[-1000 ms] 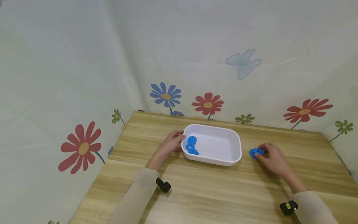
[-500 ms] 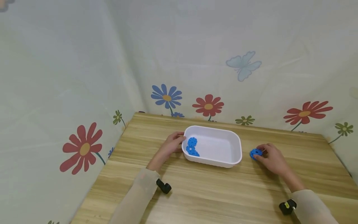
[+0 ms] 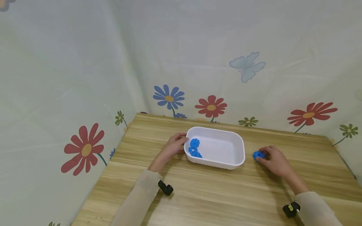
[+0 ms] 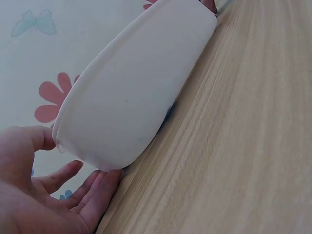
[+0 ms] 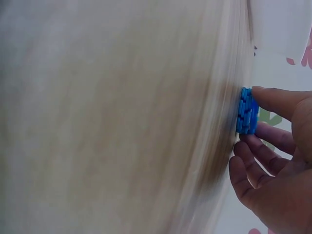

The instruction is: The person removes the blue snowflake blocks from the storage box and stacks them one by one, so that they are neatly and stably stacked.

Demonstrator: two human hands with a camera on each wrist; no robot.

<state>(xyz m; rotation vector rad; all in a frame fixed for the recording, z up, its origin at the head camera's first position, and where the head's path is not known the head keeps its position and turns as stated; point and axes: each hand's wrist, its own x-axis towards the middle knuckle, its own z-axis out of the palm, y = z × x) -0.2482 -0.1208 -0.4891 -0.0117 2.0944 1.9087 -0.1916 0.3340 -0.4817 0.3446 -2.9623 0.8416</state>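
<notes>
One stack of blue notched discs [image 3: 258,155], pinched between thumb and fingers of the right hand [image 3: 274,160]; just outside the white plastic tray [image 3: 222,147], at 3 o'clock. One left hand [image 3: 171,146], gripping the tray's 9 o'clock end. Several blue discs [image 3: 194,144] inside, toward 8 o'clock. Wood-grain table [image 3: 215,194] beneath.

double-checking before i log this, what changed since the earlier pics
The blue discs pinched by the right hand, offset earlier, now line up in a tighter stack. The left hand, white tray and discs inside it stayed as they were.
</notes>
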